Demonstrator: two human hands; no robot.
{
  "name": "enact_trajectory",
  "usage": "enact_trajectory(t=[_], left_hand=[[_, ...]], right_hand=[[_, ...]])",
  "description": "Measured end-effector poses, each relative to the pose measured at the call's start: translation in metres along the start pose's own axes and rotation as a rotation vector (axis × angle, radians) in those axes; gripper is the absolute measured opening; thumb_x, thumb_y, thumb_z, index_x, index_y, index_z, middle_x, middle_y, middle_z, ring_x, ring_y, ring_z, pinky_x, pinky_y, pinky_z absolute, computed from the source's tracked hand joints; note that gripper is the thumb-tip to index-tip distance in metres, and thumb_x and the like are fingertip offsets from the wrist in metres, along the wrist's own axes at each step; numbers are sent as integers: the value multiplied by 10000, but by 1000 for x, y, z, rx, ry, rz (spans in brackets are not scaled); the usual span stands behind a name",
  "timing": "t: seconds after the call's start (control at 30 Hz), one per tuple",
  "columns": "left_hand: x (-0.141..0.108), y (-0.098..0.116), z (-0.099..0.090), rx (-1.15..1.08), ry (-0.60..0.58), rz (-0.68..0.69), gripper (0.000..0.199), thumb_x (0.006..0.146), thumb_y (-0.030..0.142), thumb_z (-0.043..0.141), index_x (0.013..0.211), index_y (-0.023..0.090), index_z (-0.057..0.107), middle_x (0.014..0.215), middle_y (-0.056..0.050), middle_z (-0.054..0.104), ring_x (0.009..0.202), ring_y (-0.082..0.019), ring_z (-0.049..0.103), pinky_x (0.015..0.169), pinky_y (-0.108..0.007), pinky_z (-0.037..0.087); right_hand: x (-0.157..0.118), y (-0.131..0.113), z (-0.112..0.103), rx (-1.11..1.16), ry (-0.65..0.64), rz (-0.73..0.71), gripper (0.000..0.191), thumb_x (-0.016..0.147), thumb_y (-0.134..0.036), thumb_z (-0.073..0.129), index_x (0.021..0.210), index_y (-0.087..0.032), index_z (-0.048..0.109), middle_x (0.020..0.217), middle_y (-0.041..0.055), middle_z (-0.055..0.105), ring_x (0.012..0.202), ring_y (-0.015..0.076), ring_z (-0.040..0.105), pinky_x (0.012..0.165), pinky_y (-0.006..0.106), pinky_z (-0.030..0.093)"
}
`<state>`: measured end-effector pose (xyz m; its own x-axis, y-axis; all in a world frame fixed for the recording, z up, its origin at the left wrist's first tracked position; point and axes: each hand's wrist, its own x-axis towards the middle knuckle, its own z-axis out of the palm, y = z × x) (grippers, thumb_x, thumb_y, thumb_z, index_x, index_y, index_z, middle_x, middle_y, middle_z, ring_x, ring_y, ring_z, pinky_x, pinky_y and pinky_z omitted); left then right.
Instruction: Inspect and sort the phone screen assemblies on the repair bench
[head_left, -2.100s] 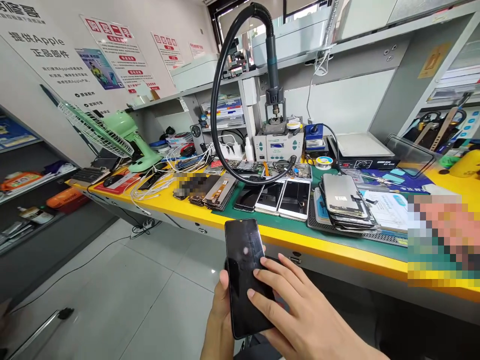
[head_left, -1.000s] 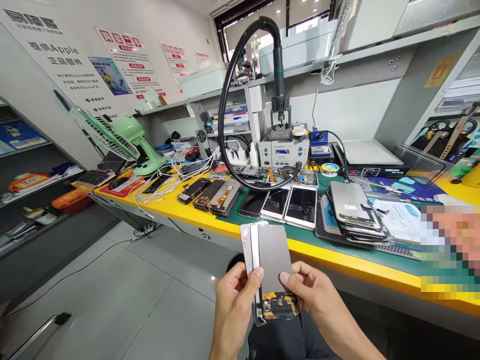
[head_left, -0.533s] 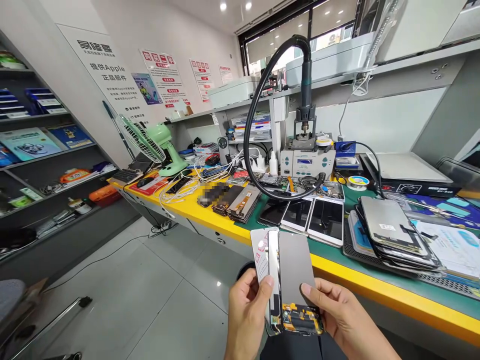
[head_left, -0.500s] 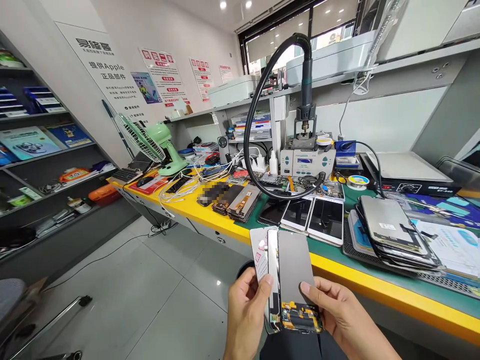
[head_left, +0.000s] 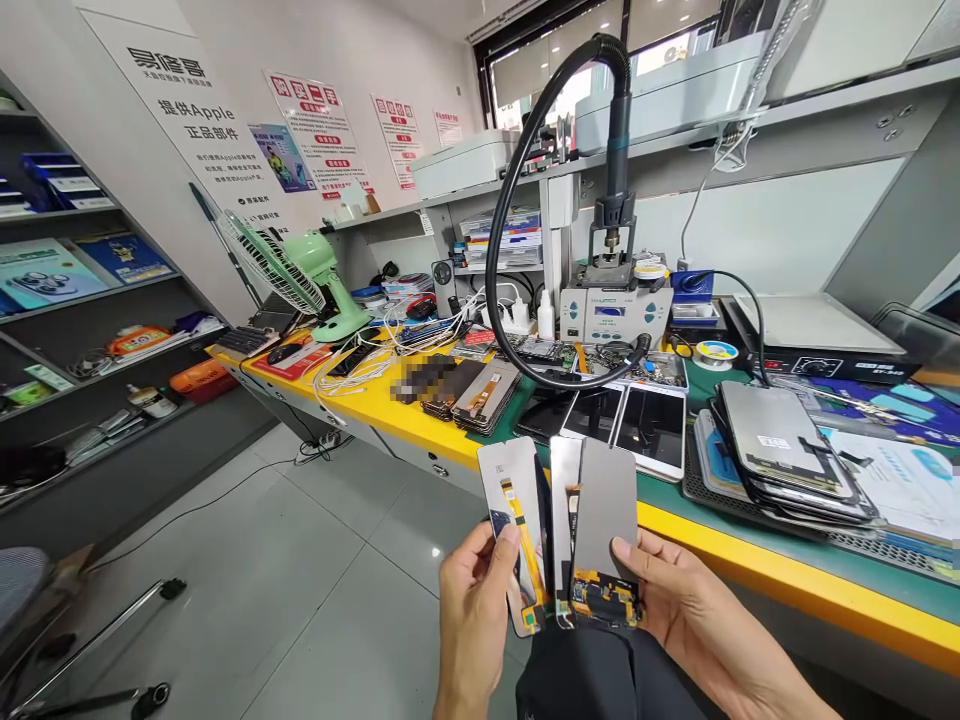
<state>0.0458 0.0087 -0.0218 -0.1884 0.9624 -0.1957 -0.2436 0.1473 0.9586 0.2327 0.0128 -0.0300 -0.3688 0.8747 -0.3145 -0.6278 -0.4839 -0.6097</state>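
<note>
In front of the bench's edge, my left hand grips a silver-backed phone screen that has a long yellow flex cable down it. Its thumb lies across the back; darker panel edges show behind. My right hand pinches a grey-backed phone screen with orange and black circuitry at its lower end. Another silver-backed phone screen is fanned out beside it, partly covered. The two groups lean apart at the top and sit close at the bottom.
Stacked phone screens lie on the yellow bench edge. White-framed phone screens lie on the green mat. To the right stands a taller screen stack. A hot-air station with a looping black hose and a green fan stand behind.
The screens were bunched together; now the left and right groups are spread apart. A panel with a yellow flex cable has come into view in my left hand.
</note>
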Motion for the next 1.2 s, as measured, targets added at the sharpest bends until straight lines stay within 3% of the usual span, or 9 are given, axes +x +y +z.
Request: enact_trajectory(t=[0.17, 0.27, 0.43, 0.6, 0.7, 0.77, 0.9, 1.07, 1.2], left_hand=[[3, 3, -5, -78, 5, -46, 369, 751, 510, 747, 872, 163, 727, 791, -43, 711, 607, -143, 608, 545, -233, 478], [5, 4, -8, -150, 6, -56, 365, 748, 456, 767, 978, 174, 741, 954, -65, 743, 722, -175, 664, 628, -256, 518], [7, 3, -8, -179, 6, -51, 436, 754, 420, 765, 1115, 179, 730, 995, -73, 743, 793, -199, 680, 663, -268, 521], [0, 3, -2, -122, -30, -34, 454, 773, 482, 738, 1078, 145, 738, 849, -64, 726, 679, -164, 632, 585, -240, 479], [-5, 1, 0, -41, -35, -41, 413, 778, 524, 722, 949, 149, 740, 609, 3, 622, 478, -98, 476, 448, -208, 374], [-8, 0, 1, 7, -26, -25, 387, 781, 543, 711, 824, 158, 718, 520, 35, 533, 446, -84, 408, 436, -203, 353], [-13, 3, 3, 51, -41, 21, 391, 772, 553, 711, 747, 165, 676, 557, 13, 543, 555, -121, 493, 520, -206, 424], [-13, 8, 8, 56, -102, 49, 393, 795, 546, 694, 731, 160, 658, 599, -1, 532, 603, -125, 489, 586, -210, 445], [-13, 4, 12, 126, -136, 60, 457, 801, 613, 646, 791, 160, 707, 644, -32, 587, 651, -164, 533, 592, -233, 462]], right_hand=[[-4, -2, 1, 15, 79, 0, 539, 857, -256, 737, 1362, -188, 563, 1221, 124, 707, 1083, 305, 669, 895, 417, 550], [-7, -3, 1, -3, 56, 2, 495, 865, -229, 727, 1334, -177, 578, 1194, 130, 714, 1055, 292, 678, 886, 414, 549], [-10, -6, 10, -71, -21, -5, 418, 895, -230, 685, 1303, -175, 613, 1182, 140, 713, 983, 290, 690, 891, 472, 535], [-7, -7, 19, -235, -39, -21, 420, 908, -304, 683, 1312, -208, 623, 1202, 119, 707, 1092, 281, 646, 964, 431, 483], [-4, -6, 21, -314, -45, -46, 402, 902, -332, 690, 1278, -195, 653, 1180, 122, 713, 1066, 282, 652, 954, 424, 482], [-4, -5, 21, -342, -50, -45, 391, 899, -344, 692, 1258, -191, 669, 1180, 123, 712, 1057, 288, 651, 949, 432, 484], [-5, -4, 21, -370, -37, -38, 377, 891, -362, 696, 1238, -215, 688, 1177, 106, 713, 1050, 292, 649, 943, 426, 491], [-2, 0, 20, -420, -20, -102, 387, 854, -430, 726, 1189, -236, 722, 1146, 84, 726, 1060, 301, 645, 942, 398, 493], [3, 2, 20, -357, -52, -4, 405, 814, -451, 758, 1148, -222, 747, 1030, 99, 753, 929, 291, 679, 845, 385, 526]])
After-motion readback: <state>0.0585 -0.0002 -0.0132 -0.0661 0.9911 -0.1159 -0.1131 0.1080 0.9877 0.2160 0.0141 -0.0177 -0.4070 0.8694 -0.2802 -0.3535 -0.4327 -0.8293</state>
